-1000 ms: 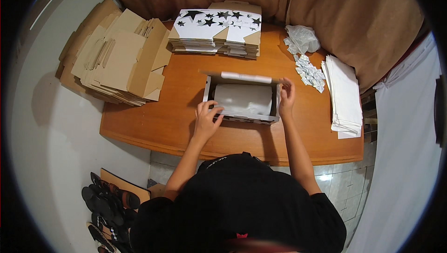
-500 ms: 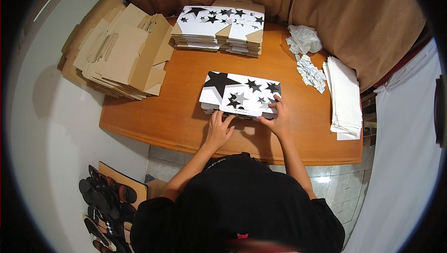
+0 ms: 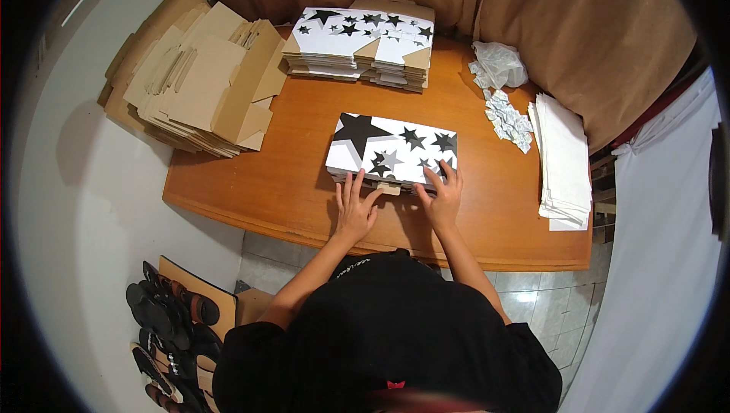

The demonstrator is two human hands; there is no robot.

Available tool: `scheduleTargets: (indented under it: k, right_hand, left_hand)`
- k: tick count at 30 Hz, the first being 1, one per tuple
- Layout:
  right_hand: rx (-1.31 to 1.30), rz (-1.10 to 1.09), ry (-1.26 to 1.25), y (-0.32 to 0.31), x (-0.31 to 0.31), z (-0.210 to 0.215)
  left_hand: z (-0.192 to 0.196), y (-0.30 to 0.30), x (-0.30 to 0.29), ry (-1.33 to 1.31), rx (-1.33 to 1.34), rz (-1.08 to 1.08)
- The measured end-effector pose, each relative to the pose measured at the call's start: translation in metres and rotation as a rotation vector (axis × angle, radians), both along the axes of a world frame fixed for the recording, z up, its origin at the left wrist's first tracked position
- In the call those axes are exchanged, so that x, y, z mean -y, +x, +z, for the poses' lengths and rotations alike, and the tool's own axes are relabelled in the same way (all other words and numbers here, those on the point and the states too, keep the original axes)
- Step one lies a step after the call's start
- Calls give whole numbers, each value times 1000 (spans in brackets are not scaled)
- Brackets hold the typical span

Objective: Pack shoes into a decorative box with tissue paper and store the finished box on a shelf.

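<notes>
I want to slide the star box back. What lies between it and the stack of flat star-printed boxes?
In the head view, only bare wooden table lies between the star box and the stack.

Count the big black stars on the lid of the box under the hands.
1: on the star-printed box, at the lid's far-left corner. The other stars are much smaller. The fingers may hide some at the near edge.

A home packing corner: wooden table (image 3: 289,185), curtains (image 3: 532,10), sandals (image 3: 163,322), flat cardboard stacks (image 3: 190,86).

Star-printed box (image 3: 392,150): smooth matt cardboard. It rests on the table (image 3: 289,177), of polished, glossy wood. Behind the table hang cloth curtains (image 3: 532,10).
</notes>
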State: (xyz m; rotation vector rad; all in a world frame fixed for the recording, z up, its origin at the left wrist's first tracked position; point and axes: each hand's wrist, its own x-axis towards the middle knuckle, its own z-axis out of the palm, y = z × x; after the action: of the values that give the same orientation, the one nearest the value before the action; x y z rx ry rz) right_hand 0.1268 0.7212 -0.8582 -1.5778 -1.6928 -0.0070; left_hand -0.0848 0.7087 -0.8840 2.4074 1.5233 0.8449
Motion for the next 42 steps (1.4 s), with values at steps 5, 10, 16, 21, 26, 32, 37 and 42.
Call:
scheduleTargets:
  k: [5, 10, 16, 21, 26, 32, 37, 42]
  right_hand:
    - [-39, -45, 66, -5, 3, -4]
    - [-30, -50, 90, -7, 4, -8]
    - [62, -26, 119, -3, 6, -17]
    - [2, -43, 90, -9, 6, -11]
    - [-60, -93, 106, -11, 5, -13]
    - [-99, -82, 140, -13, 4, -19]
    - [-54, -62, 133, -6, 4, -26]
    - [-50, -105, 141, -22, 9, -20]
  left_hand:
    - [0, 1, -5, 0, 16, -28]
    - [-6, -2, -8, 22, 17, -45]
    - [-14, -8, -12, 116, -26, -67]
    - [-1, -15, -22, 150, 24, 18]
    - [21, -19, -46, 105, 37, 209]
    - [5, -26, -57, 157, 289, 67]
    - [-1, -26, -56, 213, 175, 52]
    - [-4, -26, -49, 222, 98, -3]
